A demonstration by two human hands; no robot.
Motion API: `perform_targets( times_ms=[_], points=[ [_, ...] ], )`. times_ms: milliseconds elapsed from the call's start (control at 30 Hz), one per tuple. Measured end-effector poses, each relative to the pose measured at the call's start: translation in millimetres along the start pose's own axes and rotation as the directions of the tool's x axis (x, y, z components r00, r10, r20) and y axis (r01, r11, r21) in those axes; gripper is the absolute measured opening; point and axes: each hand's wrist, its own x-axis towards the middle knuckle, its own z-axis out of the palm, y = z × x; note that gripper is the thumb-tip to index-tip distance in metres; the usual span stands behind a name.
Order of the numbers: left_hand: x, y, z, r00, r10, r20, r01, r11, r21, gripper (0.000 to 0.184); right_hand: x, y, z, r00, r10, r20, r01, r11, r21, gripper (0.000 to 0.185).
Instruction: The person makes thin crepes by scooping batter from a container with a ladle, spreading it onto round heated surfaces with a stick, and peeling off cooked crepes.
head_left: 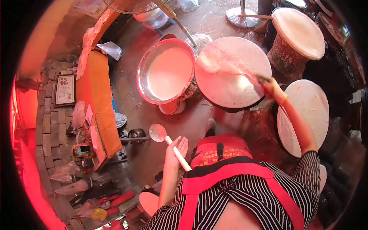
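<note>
My left hand [173, 151] holds a ladle by its white handle [180, 156], with the fingers stretched out beside it and the thumb side against it. The ladle's round bowl [157, 132] is coated with pale batter. My right hand [271, 88] is closed at the right rim of a round griddle [234, 92]. A dark end shows at its fingers, and a pale, blurred streak trails left over the griddle; what it holds is unclear. Left of this griddle stands a red-rimmed basin [141, 82] of pale batter [168, 73].
Other round griddles stand at the right [304, 115] and upper right [299, 32]. An orange counter [101, 99] runs along the left, beside a brick ledge [50, 130] with plastic bags. A fan [132, 4] hangs over the top edge.
</note>
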Motion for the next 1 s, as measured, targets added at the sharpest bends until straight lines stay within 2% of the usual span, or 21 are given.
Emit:
perform_targets(
  times_ms=[33,100,167,233,267,333,433,467,500,567,600,667,700,767,800,833,867,900,933,967,1000],
  points=[
    [-3.2,-0.6,-1.4,1.000,-0.011,-0.013,0.011,1.000,0.008,0.031,11.4,-1.1,7.3,0.992,-0.096,-0.078,0.104,0.989,0.102,0.037],
    [-6.0,1.1,-2.8,0.999,-0.020,-0.040,0.022,0.999,0.036,0.030,14.2,-1.8,27.5,0.998,-0.064,-0.005,0.063,0.994,-0.093,0.038],
    [-4.2,5.9,-0.2,1.000,-0.021,0.006,0.021,0.999,0.044,0.028,-33.0,-8.8,39.2,0.983,0.091,0.161,-0.081,0.994,-0.068,0.038],
    [7.6,13.7,0.8,1.000,-0.024,0.012,0.023,0.997,0.077,0.028,-40.0,71.2,34.7,0.954,-0.240,0.180,0.259,0.961,-0.093,0.037],
    [15.7,20.0,0.8,0.999,-0.042,0.033,0.038,0.994,0.104,0.028,-61.4,73.1,32.8,0.956,-0.244,0.164,0.261,0.961,-0.090,0.037],
    [30.1,31.4,6.1,0.994,-0.090,0.059,0.080,0.984,0.157,0.028,-109.5,66.2,28.8,0.998,-0.042,0.051,0.046,0.996,-0.083,0.039],
    [47.4,53.6,19.8,0.972,-0.194,0.134,0.153,0.951,0.267,0.027,-109.0,87.5,71.0,0.936,-0.106,-0.336,0.226,0.913,0.340,0.038],
    [52.5,62.3,24.8,0.968,-0.213,0.129,0.164,0.935,0.315,0.025,-119.9,77.9,91.0,0.924,-0.021,-0.382,0.159,0.929,0.334,0.036],
    [60.7,72.6,25.8,0.962,-0.233,0.141,0.174,0.925,0.337,0.025,-125.3,81.3,105.1,0.948,0.018,-0.318,0.048,0.979,0.199,0.036],
    [79.4,95.2,27.3,0.933,-0.289,0.216,0.182,0.894,0.410,0.023,-131.5,127.5,139.3,0.966,-0.115,-0.233,0.138,0.987,0.083,0.037],
    [88.1,108.0,26.8,0.922,-0.306,0.237,0.174,0.874,0.453,0.022,-155.4,134.1,158.4,0.976,-0.021,-0.215,0.057,0.985,0.163,0.036],
    [110.3,133.8,21.3,0.902,-0.350,0.255,0.188,0.847,0.497,0.022,-204.9,142.9,196.2,0.963,0.020,-0.267,0.040,0.976,0.215,0.035],
    [121.3,146.4,15.2,0.892,-0.368,0.261,0.190,0.831,0.522,0.022,-209.1,192.4,209.6,0.929,-0.064,-0.365,0.130,0.979,0.159,0.036],
    [142.8,173.1,-2.8,0.874,-0.410,0.261,0.218,0.811,0.544,0.019,-204.3,222.9,261.9,0.850,0.009,-0.526,0.295,0.820,0.491,0.043],
    [151.1,186.5,-14.6,0.874,-0.422,0.240,0.242,0.808,0.537,0.018,-189.4,210.1,294.1,0.886,-0.065,-0.460,0.369,0.700,0.611,0.050],
    [158.3,199.0,-26.3,0.874,-0.433,0.220,0.265,0.805,0.530,0.018,-167.7,159.3,333.7,0.904,-0.112,-0.412,0.410,0.498,0.764,0.055],
    [162.4,210.4,-39.3,0.881,-0.418,0.223,0.254,0.814,0.523,0.018,-129.3,131.1,362.9,0.885,-0.231,-0.404,0.465,0.437,0.770,0.053],
    [162.3,222.0,-51.5,0.894,-0.396,0.209,0.242,0.821,0.517,0.018,-92.0,100.3,390.9,0.835,-0.069,-0.545,0.432,0.695,0.575,0.049],
    [159.4,233.8,-63.8,0.902,-0.370,0.220,0.217,0.833,0.510,0.020,-60.0,39.1,426.3,0.796,-0.016,-0.605,0.436,0.709,0.554,0.042],
    [154.9,244.9,-74.5,0.910,-0.344,0.232,0.190,0.843,0.504,0.024,-6.9,31.9,443.8,0.775,-0.067,-0.628,0.516,0.642,0.568,0.044],
    [146.5,254.0,-84.8,0.916,-0.318,0.244,0.171,0.860,0.481,0.028,55.0,22.9,454.8,0.702,-0.048,-0.710,0.501,0.743,0.445,0.042]
  ],
)
